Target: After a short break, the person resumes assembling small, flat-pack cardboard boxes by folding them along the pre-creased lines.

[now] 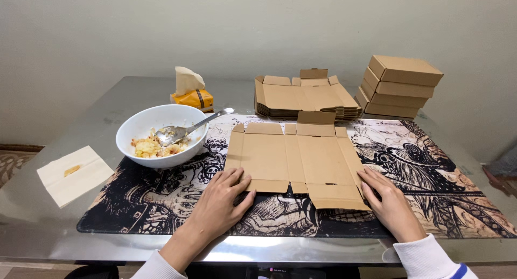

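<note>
At the bottom of the frame, the left hand (219, 199) and right hand (389, 202) are lying flat with fingers extended, grasping nothing, fingertips pressing the near edge of the flat cardboard blank (295, 159) resting mid-frame on the printed mat (441, 176).

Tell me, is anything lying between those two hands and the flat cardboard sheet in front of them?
Nothing visible. The left hand and the right hand already rest on the near edge of the flat cardboard sheet. The bowl stands apart, off to the left.
</note>
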